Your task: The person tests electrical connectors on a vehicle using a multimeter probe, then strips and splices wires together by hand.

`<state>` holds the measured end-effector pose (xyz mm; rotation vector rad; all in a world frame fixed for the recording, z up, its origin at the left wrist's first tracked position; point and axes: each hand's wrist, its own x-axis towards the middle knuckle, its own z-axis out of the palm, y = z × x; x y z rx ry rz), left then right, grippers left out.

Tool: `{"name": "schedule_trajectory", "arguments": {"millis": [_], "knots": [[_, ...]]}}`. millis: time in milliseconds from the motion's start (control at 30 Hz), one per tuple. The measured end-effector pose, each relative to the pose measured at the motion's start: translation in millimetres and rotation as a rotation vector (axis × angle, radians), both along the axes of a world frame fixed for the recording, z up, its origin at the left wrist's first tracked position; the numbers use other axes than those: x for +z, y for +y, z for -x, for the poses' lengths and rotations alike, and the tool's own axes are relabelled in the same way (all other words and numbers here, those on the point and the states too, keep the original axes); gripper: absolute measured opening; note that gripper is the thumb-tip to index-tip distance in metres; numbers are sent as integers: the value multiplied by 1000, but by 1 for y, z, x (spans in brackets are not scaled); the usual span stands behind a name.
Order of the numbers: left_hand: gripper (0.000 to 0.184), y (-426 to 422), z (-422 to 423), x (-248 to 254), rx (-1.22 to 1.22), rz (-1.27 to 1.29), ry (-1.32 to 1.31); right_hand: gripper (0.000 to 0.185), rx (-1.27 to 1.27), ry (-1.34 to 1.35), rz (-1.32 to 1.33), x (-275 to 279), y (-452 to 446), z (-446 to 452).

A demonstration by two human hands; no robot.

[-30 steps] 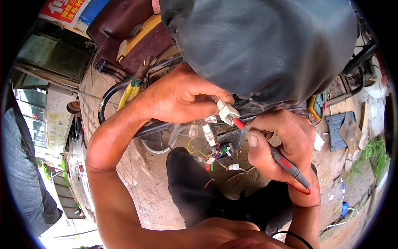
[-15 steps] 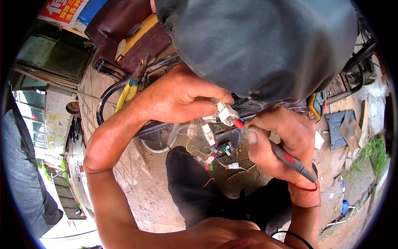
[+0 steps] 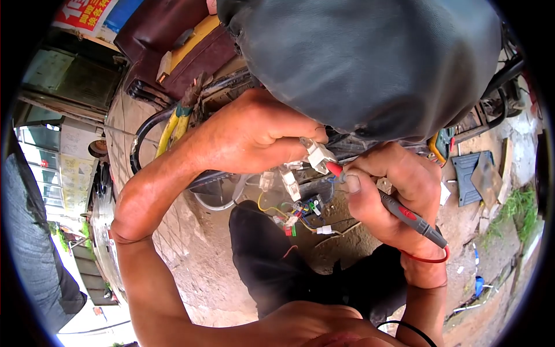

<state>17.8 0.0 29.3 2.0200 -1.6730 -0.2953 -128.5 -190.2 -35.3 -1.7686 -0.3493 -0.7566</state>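
Note:
My left hand (image 3: 263, 133) pinches a white plastic wire connector (image 3: 319, 157) between thumb and forefinger, just under the edge of a black padded seat (image 3: 370, 63). In my right hand (image 3: 399, 194) is a grey and red multimeter probe (image 3: 407, 218), held like a pen. The probe's red front end meets the open face of the connector; its metal tip is hidden. A red lead loops from the back of the probe. Below the left fingers hang other white connectors (image 3: 291, 184). A cluster of coloured wires and small plugs (image 3: 300, 214) dangles lower down.
A yellow-edged multimeter (image 3: 442, 144) sits at the right of the seat. Yellow-handled cutters (image 3: 176, 124) rest on the frame at left. Behind stands a maroon seat (image 3: 173, 46). A dark plastic panel (image 3: 465, 176) lies on the ground at right.
Both hands keep nearly the same pose, with the probe still at the connector. The view has shifted slightly, and the back end of the probe sits a little farther right.

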Motion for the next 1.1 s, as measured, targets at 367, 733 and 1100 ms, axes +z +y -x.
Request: {"name": "schedule_trajectory", "arguments": {"millis": [367, 733, 1100], "knots": [[20, -4, 6, 2, 73, -7, 18, 9, 25, 187, -233, -11, -4, -2], [19, -2, -1, -6, 29, 27, 36, 13, 79, 368, -358, -9, -8, -2], [16, -3, 2, -5, 101, 3, 48, 19, 80, 304, -444, -22, 1, -8]]}}
